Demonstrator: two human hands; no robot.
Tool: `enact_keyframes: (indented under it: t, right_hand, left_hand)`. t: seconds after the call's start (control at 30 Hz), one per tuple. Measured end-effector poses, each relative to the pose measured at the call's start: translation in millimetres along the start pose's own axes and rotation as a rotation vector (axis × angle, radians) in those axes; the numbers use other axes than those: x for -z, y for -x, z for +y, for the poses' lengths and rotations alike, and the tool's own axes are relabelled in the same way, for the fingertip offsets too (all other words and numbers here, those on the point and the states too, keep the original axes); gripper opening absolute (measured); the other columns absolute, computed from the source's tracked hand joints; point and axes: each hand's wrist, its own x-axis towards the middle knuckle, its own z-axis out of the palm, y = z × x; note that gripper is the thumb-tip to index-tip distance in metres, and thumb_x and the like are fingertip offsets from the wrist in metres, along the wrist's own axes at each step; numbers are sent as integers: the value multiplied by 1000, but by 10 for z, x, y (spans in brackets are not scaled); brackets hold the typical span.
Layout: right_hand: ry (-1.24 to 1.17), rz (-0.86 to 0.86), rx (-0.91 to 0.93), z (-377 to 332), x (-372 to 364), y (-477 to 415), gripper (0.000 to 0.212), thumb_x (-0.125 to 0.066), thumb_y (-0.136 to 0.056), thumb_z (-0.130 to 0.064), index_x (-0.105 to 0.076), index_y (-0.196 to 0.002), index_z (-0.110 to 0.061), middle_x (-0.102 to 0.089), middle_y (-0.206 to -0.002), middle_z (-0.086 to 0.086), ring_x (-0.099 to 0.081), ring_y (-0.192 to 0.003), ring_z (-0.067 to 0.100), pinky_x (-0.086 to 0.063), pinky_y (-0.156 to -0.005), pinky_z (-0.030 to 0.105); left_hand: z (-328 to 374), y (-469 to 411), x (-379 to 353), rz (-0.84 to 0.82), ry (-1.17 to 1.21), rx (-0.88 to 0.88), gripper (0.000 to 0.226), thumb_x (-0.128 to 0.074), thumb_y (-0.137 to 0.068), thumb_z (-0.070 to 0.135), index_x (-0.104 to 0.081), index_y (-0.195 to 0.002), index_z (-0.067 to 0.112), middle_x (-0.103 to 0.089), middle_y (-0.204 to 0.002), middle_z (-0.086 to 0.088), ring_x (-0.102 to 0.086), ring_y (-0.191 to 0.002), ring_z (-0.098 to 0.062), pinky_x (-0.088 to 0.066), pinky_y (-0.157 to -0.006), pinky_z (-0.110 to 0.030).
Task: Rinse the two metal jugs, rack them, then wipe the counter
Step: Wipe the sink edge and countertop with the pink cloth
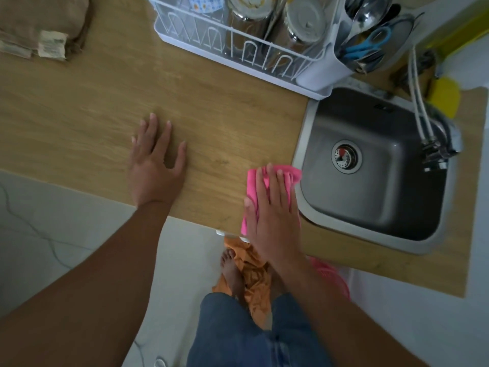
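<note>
Your wood-grain counter (92,107) runs across the view, with a steel sink (375,165) set into its right end. At the far edge sits a white dish rack (238,59), its tray flat on the wood, just beside the sink's far-left corner. A folded brown cloth (42,25) lies at the far left corner. Your left hand (154,165) rests palm-down, fingers spread, on bare wood. Your right hand (272,207) presses a pink cloth (251,186) flat at the near edge, touching the sink's rim.

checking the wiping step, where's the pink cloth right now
In the head view the pink cloth lies flat on the wooden counter under the right hand, just left of the sink at the counter's front edge.
</note>
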Motion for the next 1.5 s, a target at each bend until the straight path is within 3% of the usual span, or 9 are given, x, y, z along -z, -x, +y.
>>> enact_keyframes:
  t: [0.13, 0.3, 0.4, 0.53, 0.77, 0.9, 1.03, 1.3, 1.5]
  right_hand:
    - [-5, 93, 80, 228, 202, -898, 65, -19, -123, -47, -16, -181, -16, -10, -189, 10, -1, -177, 29, -8, -143, 55]
    - [33, 74, 71, 428, 329, -1635, 71, -11, -118, -51, -9, -181, -19, -4, -190, 9, 3, -177, 28, -3, -143, 54]
    - [31, 78, 57, 410, 301, -1651, 72, -7, -117, -53, -4, -182, -20, 1, -190, 8, 7, -176, 28, -1, -143, 54]
    - [-10, 72, 31, 363, 244, -1248, 72, -8, -119, -52, -3, -181, -17, 3, -190, 10, 9, -176, 29, -1, -142, 55]
    - [0, 124, 170, 550, -9, 82, 68, -25, -121, -48, -15, -181, -17, -8, -189, 12, 3, -176, 32, -7, -141, 53]
    - [-43, 160, 169, 1010, -10, 605, 67, -33, -121, -47, -21, -180, -19, -14, -189, 8, -3, -177, 29, -14, -141, 53]
    - [-19, 161, 113, 1737, 26, 1000, 68, -33, -121, -50, -19, -181, -21, -14, -189, 6, -4, -177, 27, -16, -141, 54]
    - [5, 157, -129, 3379, 189, 1607, 75, -38, -119, -48, -9, -182, -20, 2, -190, 7, 2, -177, 29, -10, -141, 61]
    - [-61, 182, -242, 3891, 189, 1936, 73, -28, -118, -49, -17, -180, -11, -7, -190, 12, -5, -176, 35, -13, -138, 68]
  left_hand:
    - [9, 2, 23, -16, 8, 7, 54, -60, -112, 51, -65, -156, 20, -44, -176, -3, -36, -167, -24, -26, -138, -47]
    - [-17, 4, 6, -35, 19, -6, 54, -59, -111, 51, -67, -155, 21, -44, -176, -3, -35, -167, -26, -16, -140, -37]
    - [-13, 21, 8, -30, 7, -35, 51, -58, -112, 50, -68, -153, 21, -48, -174, -2, -36, -167, -29, -19, -139, -42]
    - [75, 61, 58, -37, 2, -10, 49, -54, -112, 42, -68, -153, 21, -51, -172, -1, -37, -167, -26, -16, -139, -37]
    - [538, 472, 8, -127, -18, 27, 59, -46, -111, 38, -56, -161, 8, -40, -177, -12, -32, -167, -35, -13, -139, -51]
    - [1126, 974, -95, -309, 11, -233, 64, -49, -111, 36, -45, -167, 7, -34, -180, -11, -30, -168, -34, -20, -137, -61]
    - [1717, 1259, -238, -470, 59, -382, 77, -49, -111, 43, -26, -175, 7, -19, -186, -8, -16, -173, -28, -15, -139, -58]
    - [2127, 1401, -480, -456, -158, -310, 87, -40, -109, 55, -9, -178, 12, -6, -188, -6, -4, -175, -25, -9, -141, -52]
    - [2162, 1381, -468, -461, -165, -272, 88, -40, -107, 59, -9, -179, 19, -7, -188, 0, -5, -175, -21, -12, -140, -53]
